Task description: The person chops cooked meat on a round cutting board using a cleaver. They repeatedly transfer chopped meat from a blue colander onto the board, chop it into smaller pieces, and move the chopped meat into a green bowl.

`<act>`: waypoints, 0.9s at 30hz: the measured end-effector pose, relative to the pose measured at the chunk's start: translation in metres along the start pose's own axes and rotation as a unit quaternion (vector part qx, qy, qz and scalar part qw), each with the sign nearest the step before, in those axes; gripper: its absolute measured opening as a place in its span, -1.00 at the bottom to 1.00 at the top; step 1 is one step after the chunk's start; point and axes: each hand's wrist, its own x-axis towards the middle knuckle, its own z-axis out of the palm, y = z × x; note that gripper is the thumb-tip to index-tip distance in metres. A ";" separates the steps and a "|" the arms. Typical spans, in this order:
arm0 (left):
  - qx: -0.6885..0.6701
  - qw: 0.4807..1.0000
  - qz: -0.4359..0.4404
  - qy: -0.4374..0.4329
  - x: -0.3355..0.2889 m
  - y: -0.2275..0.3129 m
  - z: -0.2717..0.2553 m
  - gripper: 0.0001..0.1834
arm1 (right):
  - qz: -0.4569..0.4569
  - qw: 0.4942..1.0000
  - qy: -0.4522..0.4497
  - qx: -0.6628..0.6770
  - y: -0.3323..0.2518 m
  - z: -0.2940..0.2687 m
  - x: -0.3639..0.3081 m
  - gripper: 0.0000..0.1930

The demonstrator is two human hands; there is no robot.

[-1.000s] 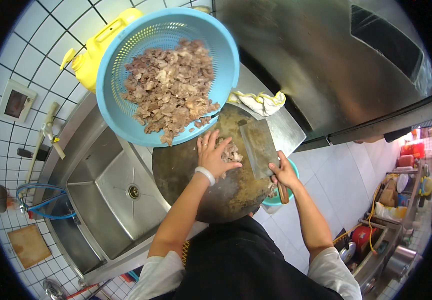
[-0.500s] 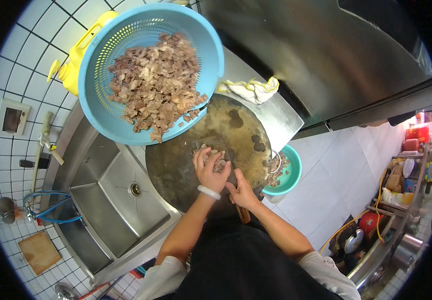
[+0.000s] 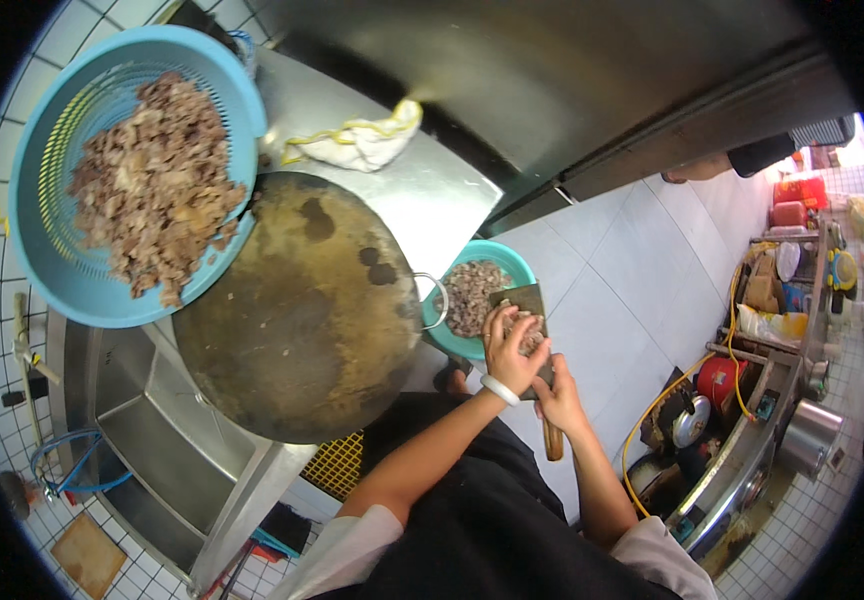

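My right hand [image 3: 562, 400] grips the wooden handle of a cleaver [image 3: 530, 296], its broad blade held flat over the near right rim of a turquoise basin [image 3: 523, 262]. Cupped over the blade, my left hand [image 3: 514, 358] holds chopped meat [image 3: 529, 340] against it. A pale bangle circles my left wrist. More chopped meat [image 3: 470, 300] lies inside the basin. To the left is a round, stained chopping block [image 3: 302, 320] with a metal ring handle and only tiny scraps on it. A blue colander [image 3: 34, 265] heaped with cut meat [image 3: 157, 180] overlaps the block's far left edge.
A white cloth with yellow edging [image 3: 357, 145] lies on the steel counter [image 3: 432, 205]. The steel sink [image 3: 167, 420] is left of the block. Pots [image 3: 810, 438] and a yellow hose line the right side. Another person's arm [image 3: 702, 168] shows at upper right.
Both hands have moved right, from the chopping block to the turquoise basin, carrying the cleaver and chopped meat. The meat pile has left the block. The view has shifted right.
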 end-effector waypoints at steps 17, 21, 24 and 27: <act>0.167 0.859 -0.436 -0.210 -0.044 -0.153 0.029 -0.63 | 0.153 0.987 0.026 -0.043 0.101 -0.071 0.026 -0.76; 0.296 0.783 -0.452 -0.307 -0.040 -0.209 0.014 -0.61 | 0.140 0.989 0.037 0.028 0.140 -0.065 0.008 -0.78; 0.454 0.675 -0.341 -0.471 -0.020 -0.219 0.025 -0.57 | 0.154 0.984 0.071 0.056 0.148 -0.053 -0.011 -0.80; 0.523 0.607 -0.241 -0.547 -0.013 -0.273 0.051 -0.53 | 0.195 0.972 0.089 0.096 0.165 -0.045 -0.032 -0.78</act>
